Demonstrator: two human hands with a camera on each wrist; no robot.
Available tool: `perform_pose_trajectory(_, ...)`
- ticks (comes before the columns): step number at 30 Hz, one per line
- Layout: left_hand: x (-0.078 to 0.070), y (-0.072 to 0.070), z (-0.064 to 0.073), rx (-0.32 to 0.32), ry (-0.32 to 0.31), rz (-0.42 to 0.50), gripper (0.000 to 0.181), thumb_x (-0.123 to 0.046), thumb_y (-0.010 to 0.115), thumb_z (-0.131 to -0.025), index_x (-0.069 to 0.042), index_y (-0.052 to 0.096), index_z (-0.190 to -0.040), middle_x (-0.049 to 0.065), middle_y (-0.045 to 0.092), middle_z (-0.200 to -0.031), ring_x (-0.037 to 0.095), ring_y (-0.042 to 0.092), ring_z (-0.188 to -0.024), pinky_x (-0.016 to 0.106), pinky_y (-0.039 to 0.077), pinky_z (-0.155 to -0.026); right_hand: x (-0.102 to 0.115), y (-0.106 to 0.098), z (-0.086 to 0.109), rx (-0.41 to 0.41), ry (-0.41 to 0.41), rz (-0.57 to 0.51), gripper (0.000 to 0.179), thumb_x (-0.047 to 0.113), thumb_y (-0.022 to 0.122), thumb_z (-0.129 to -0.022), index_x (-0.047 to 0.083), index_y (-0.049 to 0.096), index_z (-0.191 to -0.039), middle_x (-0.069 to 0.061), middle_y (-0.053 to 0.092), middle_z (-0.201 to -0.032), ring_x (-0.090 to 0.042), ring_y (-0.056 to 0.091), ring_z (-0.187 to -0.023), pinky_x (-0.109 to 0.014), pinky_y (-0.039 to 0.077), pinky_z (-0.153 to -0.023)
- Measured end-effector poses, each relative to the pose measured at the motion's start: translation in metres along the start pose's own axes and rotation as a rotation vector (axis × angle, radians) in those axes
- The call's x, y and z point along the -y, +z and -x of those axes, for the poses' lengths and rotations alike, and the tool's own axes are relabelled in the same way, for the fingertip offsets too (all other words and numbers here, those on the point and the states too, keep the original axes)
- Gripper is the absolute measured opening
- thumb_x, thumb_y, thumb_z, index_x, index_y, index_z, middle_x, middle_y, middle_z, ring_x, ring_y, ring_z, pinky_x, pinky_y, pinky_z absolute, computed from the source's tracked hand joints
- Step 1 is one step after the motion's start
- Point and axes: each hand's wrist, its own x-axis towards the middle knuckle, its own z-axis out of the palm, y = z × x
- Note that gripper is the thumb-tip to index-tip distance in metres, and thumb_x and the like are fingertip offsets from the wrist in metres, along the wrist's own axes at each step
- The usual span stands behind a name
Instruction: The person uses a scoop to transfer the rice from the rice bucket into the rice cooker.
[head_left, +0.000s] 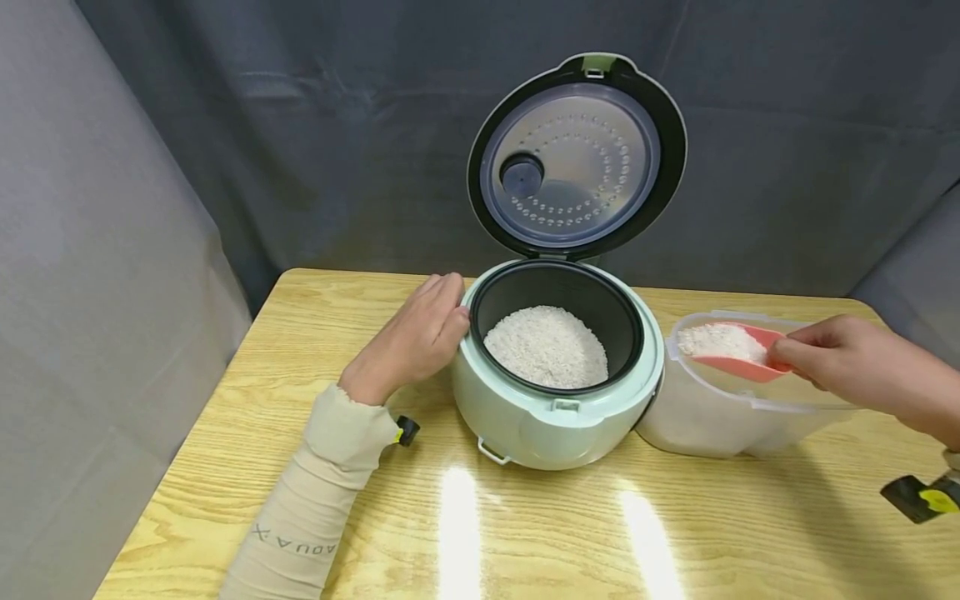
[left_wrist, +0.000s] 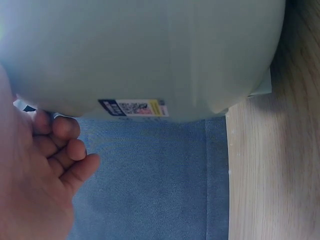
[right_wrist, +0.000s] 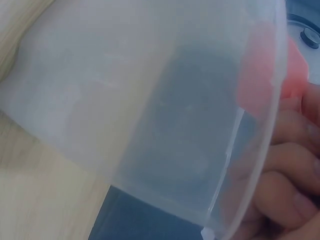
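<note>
A pale green rice cooker (head_left: 517, 425) stands with its lid (head_left: 577, 171) raised. White rice (head_left: 547, 346) is heaped in its dark inner pot (head_left: 600, 296). My left hand (head_left: 416, 337) rests against the cooker's left rim, fingers loosely bent beside its wall in the left wrist view. With my right hand (head_left: 847, 354) I pinch the handle of a pink scoop (head_left: 738, 368) carrying a mound of rice. The scoop is over the mouth of a translucent plastic bin (head_left: 697, 421); in the right wrist view the bin's wall (right_wrist: 185, 100) partly covers my fingers (right_wrist: 280, 200).
The bin stands close beside the cooker's right side. A wooden table (head_left: 375, 517) carries both, and a dark grey curtain (head_left: 360, 142) hangs behind it. The upright lid rises at the back of the cooker.
</note>
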Motion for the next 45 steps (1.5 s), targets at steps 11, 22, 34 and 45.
perform_pose_trajectory(11, 0.002, 0.000, 0.002, 0.005, -0.012, 0.013, 0.021, -0.023, 0.031, -0.099, -0.010, 0.044, -0.090, 0.005, 0.039, -0.082, 0.021, 0.038, -0.081, 0.031, 0.033, -0.077, -0.006, -0.001, -0.001, -0.015, -0.005, -0.073, 0.043, 0.036, 0.041, -0.106, 0.009, 0.067, -0.086, 0.010, 0.030, -0.061, -0.007, 0.024, -0.054, -0.029, 0.028, -0.050)
perform_pose_trajectory(22, 0.003, 0.000, 0.002, -0.006, -0.003, 0.018, 0.020, -0.023, 0.032, -0.098, -0.010, 0.043, -0.088, 0.005, 0.039, -0.081, 0.022, 0.038, -0.080, 0.031, 0.033, -0.077, -0.001, 0.001, 0.001, -0.075, -0.009, -0.082, 0.041, 0.037, 0.044, -0.106, 0.010, 0.067, -0.084, 0.009, 0.034, -0.060, -0.007, 0.028, -0.051, -0.029, 0.028, -0.048)
perform_pose_trajectory(34, 0.001, 0.001, 0.001, -0.011, 0.023, 0.013, 0.019, -0.022, 0.032, -0.097, -0.010, 0.042, -0.087, 0.005, 0.039, -0.082, 0.022, 0.037, -0.080, 0.032, 0.032, -0.078, 0.018, 0.001, 0.003, -0.115, -0.047, -0.115, 0.049, 0.042, 0.048, -0.105, 0.007, 0.052, -0.072, 0.008, 0.031, -0.060, -0.013, 0.022, -0.052, -0.034, 0.025, -0.049)
perform_pose_trajectory(45, 0.000, 0.001, 0.000, -0.009, 0.023, 0.012, 0.019, -0.022, 0.031, -0.097, -0.010, 0.042, -0.087, 0.005, 0.039, -0.082, 0.022, 0.037, -0.081, 0.032, 0.032, -0.079, 0.052, -0.004, -0.003, -0.130, -0.053, 0.008, 0.045, 0.042, 0.045, -0.104, 0.012, 0.066, -0.078, 0.005, 0.041, -0.061, -0.011, 0.028, -0.049, -0.030, 0.025, -0.047)
